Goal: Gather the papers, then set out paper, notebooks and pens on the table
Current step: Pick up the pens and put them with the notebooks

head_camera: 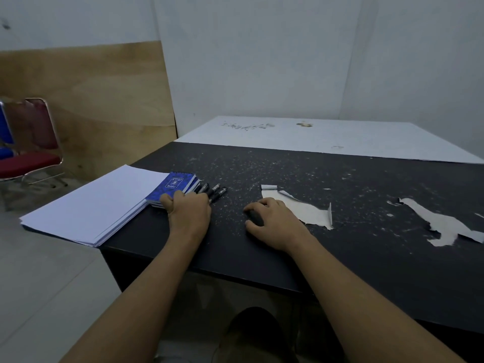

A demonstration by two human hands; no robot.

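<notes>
Supplies staged together: left hand (189,210) lies flat, pinning pens (213,192) beside notebooks (172,186); right hand (272,222) rests loose, empty on surface (340,258).

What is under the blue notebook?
More notebooks are stacked under the blue notebook, their edges showing by the left hand. The stack leans on the white paper pile. How many is hidden.

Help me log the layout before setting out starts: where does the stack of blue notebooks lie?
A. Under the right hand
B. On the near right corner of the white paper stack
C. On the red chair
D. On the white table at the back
B: the blue notebooks rest on the corner of the paper stack, with the left hand against their near edge and over the pens.
</notes>
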